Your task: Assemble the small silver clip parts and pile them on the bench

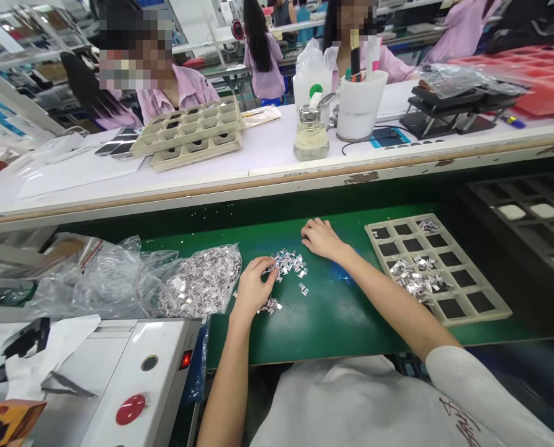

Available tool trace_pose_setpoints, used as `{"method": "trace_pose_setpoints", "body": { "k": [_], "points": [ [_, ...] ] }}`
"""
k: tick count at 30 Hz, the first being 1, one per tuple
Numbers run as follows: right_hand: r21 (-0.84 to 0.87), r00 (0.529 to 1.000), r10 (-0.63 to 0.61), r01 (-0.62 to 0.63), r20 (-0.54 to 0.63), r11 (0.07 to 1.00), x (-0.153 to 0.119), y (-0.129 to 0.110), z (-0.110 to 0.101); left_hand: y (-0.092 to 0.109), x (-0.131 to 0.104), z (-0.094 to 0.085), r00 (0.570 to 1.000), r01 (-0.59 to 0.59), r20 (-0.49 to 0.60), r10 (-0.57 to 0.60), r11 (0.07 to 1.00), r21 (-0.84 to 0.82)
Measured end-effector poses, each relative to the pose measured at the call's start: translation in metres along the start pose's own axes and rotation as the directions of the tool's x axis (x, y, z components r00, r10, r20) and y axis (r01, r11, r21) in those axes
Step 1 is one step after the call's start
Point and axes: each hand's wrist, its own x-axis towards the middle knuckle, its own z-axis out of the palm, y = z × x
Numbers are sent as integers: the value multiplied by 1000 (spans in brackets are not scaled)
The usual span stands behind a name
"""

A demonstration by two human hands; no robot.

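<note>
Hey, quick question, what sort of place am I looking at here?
Probably a factory assembly floor. Loose small shiny pieces lie on a green worktop, a compartment tray holds similar ones, and several people in pink tops show beyond.

On the green worktop (pixel 332 332), your left hand (pixel 255 282) covers part of the heap of metal pieces (pixel 288 263); whether its fingertips grip any cannot be determined. Your right hand (pixel 323 238) curls over the worktop's far part, fingertip undersides concealed; contents, if any, unverified. Individual metal pieces are too small for exact shape to be read. At the worktop's right part, metal pieces hide the floors of some cells in the pale tray (pixel 464 277). Toward its right end, the dark tray (pixel 528 227) is cut by the right edge. Left of it, the white machine (pixel 111 366) is cut by the left and bottom edges. Beyond it, 2 co-workers (pixel 183 90) have pixelated heads.
</note>
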Motion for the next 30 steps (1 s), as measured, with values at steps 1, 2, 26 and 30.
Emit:
{"method": "trace_pose_setpoints", "body": {
  "k": [1,2,26,30],
  "points": [
    [12,1000,4,-4,1,1000,0,1,0,1,0,2,1000,-11,10,11,1000,-5],
    [28,1000,9,-10,9,1000,1,3,-1,2,1,4,1000,-20,21,21,1000,-7],
    [985,875,483,50,38,-167,-34,-59,-9,64,27,40,935,309,112,-338,614,-727],
    [979,868,493,47,59,-200,-48,-58,-1,55,43,24,938,341,181,-297,690,-639]
  ]
}}
